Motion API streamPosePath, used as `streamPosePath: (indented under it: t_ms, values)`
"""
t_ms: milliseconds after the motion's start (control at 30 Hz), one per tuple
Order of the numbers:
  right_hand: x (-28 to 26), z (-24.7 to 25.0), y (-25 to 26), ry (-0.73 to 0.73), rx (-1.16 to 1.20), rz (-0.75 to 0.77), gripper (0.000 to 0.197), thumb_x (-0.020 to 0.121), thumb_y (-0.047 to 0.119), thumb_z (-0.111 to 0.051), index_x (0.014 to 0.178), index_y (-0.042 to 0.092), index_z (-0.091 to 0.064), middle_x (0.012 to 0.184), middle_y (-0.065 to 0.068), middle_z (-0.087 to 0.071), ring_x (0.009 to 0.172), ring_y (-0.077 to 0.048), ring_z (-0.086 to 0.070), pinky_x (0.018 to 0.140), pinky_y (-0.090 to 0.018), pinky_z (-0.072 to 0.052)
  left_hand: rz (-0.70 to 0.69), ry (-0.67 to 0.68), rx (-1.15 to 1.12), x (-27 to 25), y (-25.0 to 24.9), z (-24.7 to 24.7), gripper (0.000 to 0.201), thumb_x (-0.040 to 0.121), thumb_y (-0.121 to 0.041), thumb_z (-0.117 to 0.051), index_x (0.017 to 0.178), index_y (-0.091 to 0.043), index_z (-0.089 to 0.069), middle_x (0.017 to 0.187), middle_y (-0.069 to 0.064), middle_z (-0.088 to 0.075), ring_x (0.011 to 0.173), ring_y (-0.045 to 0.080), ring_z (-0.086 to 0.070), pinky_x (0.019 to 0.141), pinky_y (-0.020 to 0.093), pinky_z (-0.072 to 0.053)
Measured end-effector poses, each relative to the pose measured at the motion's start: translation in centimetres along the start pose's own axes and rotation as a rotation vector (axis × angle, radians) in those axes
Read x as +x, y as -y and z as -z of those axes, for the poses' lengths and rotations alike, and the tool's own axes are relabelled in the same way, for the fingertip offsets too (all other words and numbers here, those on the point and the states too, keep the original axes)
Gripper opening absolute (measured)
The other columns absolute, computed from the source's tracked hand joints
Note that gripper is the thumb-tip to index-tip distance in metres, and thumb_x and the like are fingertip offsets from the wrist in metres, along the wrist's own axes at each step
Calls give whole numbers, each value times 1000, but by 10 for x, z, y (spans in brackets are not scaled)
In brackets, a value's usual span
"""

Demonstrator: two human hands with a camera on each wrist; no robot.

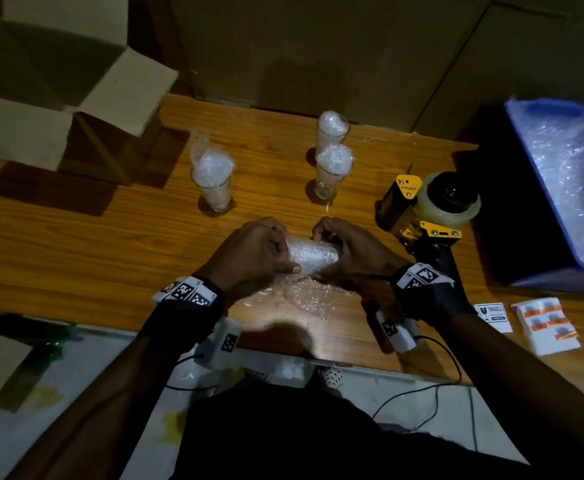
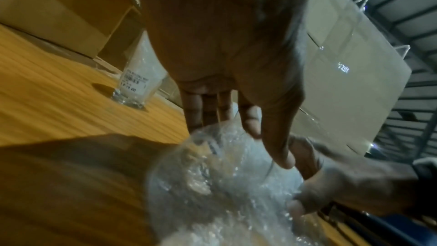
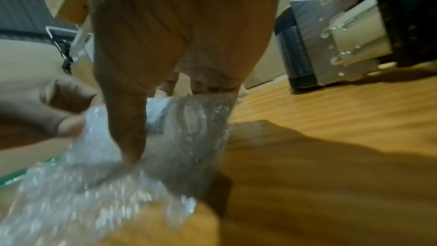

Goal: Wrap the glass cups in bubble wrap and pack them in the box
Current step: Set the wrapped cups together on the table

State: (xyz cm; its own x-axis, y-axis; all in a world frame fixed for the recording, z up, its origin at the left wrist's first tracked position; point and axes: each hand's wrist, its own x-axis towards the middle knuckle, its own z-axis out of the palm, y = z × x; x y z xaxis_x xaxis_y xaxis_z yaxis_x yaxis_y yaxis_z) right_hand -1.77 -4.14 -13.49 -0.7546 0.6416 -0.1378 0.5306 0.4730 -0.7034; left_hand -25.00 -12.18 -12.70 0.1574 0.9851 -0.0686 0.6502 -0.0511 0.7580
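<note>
A glass cup (image 1: 313,258) lies on its side in a sheet of bubble wrap (image 1: 304,297) near the table's front edge. My left hand (image 1: 259,251) grips its left end and my right hand (image 1: 349,251) grips its right end, fingers curled over the wrap. In the left wrist view the wrapped cup (image 2: 220,175) sits under my fingers (image 2: 250,122); in the right wrist view my thumb (image 3: 127,128) presses on the wrap (image 3: 94,184). Three upright glasses stuffed with bubble wrap stand behind: one at the left (image 1: 212,181), two at the middle (image 1: 332,129) (image 1: 332,171). The open cardboard box (image 1: 51,98) sits at the far left.
A yellow tape dispenser (image 1: 425,206) lies just right of my right hand. A blue bin (image 1: 567,188) of bubble wrap stands at the far right. Sticker sheets (image 1: 547,323) lie at the front right. Large cartons (image 1: 318,46) line the back of the wooden table (image 1: 75,251).
</note>
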Motion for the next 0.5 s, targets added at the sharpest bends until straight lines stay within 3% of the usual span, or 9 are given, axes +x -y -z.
streamPosePath:
  t_ms: [67,133,233,333,400,500]
  values:
    - [-2,-1,-2,-38,46,-1,61,65,27,-92,113,24,-54,113,6,-55,97,-8,-54,78,-30,-49,-29,-54,-38,0,1,-4,35,64,-31,-93,70,-14,-64,89,-7,-63,84,9,-60,69,35,-50]
    - [-7,-1,-4,-56,111,-94,69,64,30,-93,121,25,-55,122,4,-56,108,-11,-56,87,-25,-51,-24,-89,-102,-1,4,-5,39,65,-30,-93,78,-14,-60,82,-7,-62,71,1,-56,60,27,-43]
    - [-19,1,-12,-90,276,-197,58,63,21,-93,113,20,-65,116,3,-66,102,-11,-65,84,-29,-56,35,-85,-182,-1,5,-4,45,66,-27,-92,93,-17,-58,86,-12,-59,66,-7,-51,57,14,-37]
    - [-30,0,-20,-214,360,-219,45,63,19,-91,104,16,-71,105,1,-72,94,-12,-67,82,-30,-57,98,-60,-242,2,4,-3,50,66,-31,-92,103,-27,-57,92,-12,-56,72,-3,-49,61,22,-40]
    - [-31,-2,-22,-270,333,-224,39,67,16,-89,102,17,-71,101,4,-71,94,-9,-66,81,-22,-54,128,-59,-255,7,3,-2,50,68,-32,-91,107,-26,-59,89,-10,-56,71,3,-50,61,24,-40]
    - [-27,-3,-21,-356,305,-235,31,71,13,-88,98,13,-74,95,1,-74,88,-16,-70,76,-27,-56,164,-110,-245,12,5,-2,46,70,-37,-90,104,-21,-64,80,-5,-57,69,9,-54,60,29,-44]
